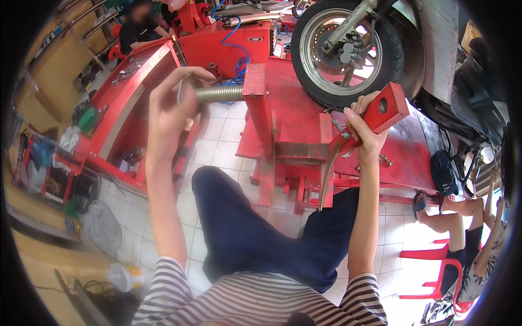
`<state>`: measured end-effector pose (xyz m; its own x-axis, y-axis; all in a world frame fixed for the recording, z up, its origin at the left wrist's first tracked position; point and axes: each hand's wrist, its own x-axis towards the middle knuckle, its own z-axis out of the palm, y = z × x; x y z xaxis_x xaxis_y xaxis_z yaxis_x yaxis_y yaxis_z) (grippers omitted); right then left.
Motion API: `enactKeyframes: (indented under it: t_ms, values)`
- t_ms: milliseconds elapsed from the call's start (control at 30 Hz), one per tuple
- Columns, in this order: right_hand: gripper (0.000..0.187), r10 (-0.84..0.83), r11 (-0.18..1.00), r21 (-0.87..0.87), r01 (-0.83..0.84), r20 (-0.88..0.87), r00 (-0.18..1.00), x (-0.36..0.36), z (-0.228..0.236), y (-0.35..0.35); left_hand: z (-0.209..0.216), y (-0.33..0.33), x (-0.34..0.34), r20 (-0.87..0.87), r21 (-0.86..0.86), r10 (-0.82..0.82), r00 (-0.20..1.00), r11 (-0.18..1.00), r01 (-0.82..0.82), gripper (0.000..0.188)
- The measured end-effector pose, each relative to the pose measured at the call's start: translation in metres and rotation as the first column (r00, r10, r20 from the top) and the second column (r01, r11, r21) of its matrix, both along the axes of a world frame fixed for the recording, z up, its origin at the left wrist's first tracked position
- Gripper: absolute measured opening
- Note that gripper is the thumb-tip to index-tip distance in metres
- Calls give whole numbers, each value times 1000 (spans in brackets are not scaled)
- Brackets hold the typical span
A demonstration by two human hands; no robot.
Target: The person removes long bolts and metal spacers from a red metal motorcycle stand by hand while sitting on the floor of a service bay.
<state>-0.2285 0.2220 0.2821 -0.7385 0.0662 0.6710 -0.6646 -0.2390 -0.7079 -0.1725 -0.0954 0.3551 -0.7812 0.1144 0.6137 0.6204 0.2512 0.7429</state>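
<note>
My left hand curls round the outer end of a thick threaded clamp screw; thumb and fingertips are smeared by motion, and the screw's end is mostly hidden. The screw passes into a red metal upright of a wheel clamp. On the other side, my right hand is wrapped round the clamp's second red upright, which has a round hole in its end face. A curved metal lever hangs below that hand. Beyond the clamp, a motorcycle's front wheel rests on the red lift table.
At left stands a red tool cart holding tools. Blue air hose coils behind the screw. Small metal parts lie on the lift near my right wrist. One person is at the back left; another's legs are beside a red chair at right.
</note>
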Motion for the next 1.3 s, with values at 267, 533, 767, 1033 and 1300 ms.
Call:
enactKeyframes:
  t_ms: [267, 533, 767, 1033, 1300]
  values:
    - [25, 15, 1000, -22, -15, 14, 1000, -3, 0, -4, 2, 15, 3, -102, 33, 69, 992, 997, -66, 54]
    - [27, 42, 999, -31, -42, -8, 999, -7, 0, -2, 6, -2, -1, 267, 136, -53, 962, 991, 17, 57]
    - [27, 53, 998, -40, -55, -36, 998, -6, -1, 0, 7, 7, 5, 91, 195, -38, 995, 981, 19, 25]
    - [27, 28, 1000, 10, -28, 8, 1000, 1, 0, -5, 4, 21, 5, -119, 214, 88, 989, 975, -61, 18]
    - [28, 61, 998, -10, -62, -30, 998, 3, -3, 2, 25, -5, 10, 416, 154, -150, 897, 984, 94, 40]
